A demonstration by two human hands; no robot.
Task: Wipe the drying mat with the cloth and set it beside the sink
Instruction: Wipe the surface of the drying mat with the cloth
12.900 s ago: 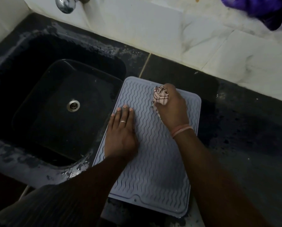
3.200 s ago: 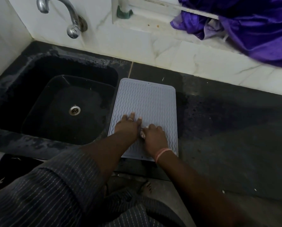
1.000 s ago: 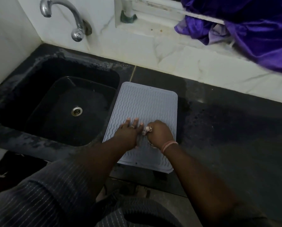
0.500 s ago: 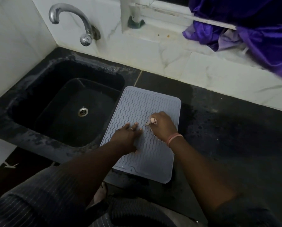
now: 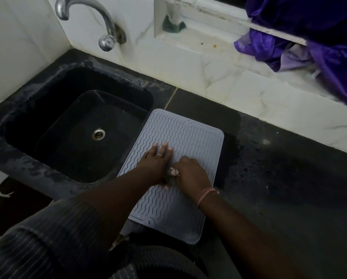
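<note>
The grey drying mat [image 5: 185, 133] with wavy ridges lies flat on the black counter, its left edge along the sink [image 5: 47, 125]. Its near end hangs slightly over the counter's front edge. My left hand [image 5: 158, 160] presses flat on the mat's middle, fingers straight. My right hand [image 5: 190, 174] sits just right of it, fingers curled round a small bunched cloth [image 5: 173, 171]; only a pale bit of the cloth shows by the thumb.
A black sink with a metal drain [image 5: 98, 134] lies left of the mat, a chrome tap [image 5: 106, 35] above it. Black counter [image 5: 279, 178] stretches to the right. Purple fabric [image 5: 319, 37] hangs over the white tiled ledge at the back right.
My right hand with the cloth has slid back down the mat toward me and now sits beside my left hand. My left hand stays pressed on the mat.
</note>
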